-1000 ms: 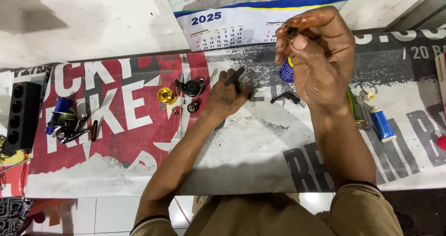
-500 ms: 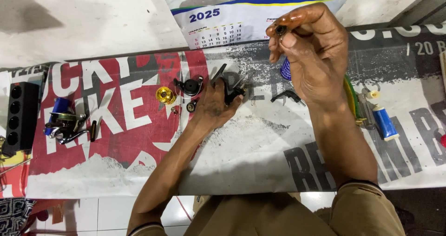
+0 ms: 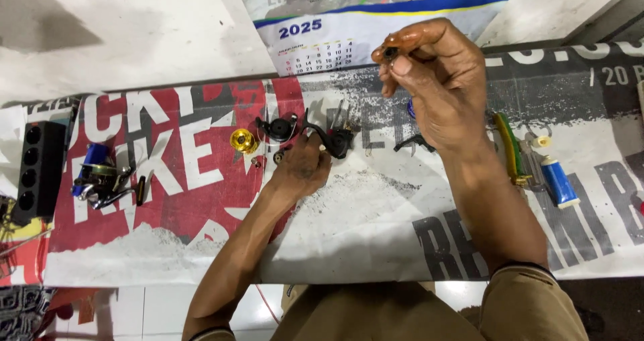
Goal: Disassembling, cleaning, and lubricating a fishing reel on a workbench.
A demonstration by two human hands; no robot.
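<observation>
- The left hand [image 3: 303, 170] lies on the tabletop [image 3: 376, 233], fingers curled around a black part [image 3: 335, 139]. A moment ago it was just closing on it.
- The right hand [image 3: 439, 79] is up in the air, pinching a tiny dark bit [image 3: 390, 51] between thumb and finger. It has stayed up there.
- A gold knob [image 3: 243, 140] and another black piece [image 3: 276, 127] sit just left of the left hand.
- A blue reel [image 3: 100, 176] lies far to the left, a blue tube [image 3: 557, 181] far to the right.
</observation>
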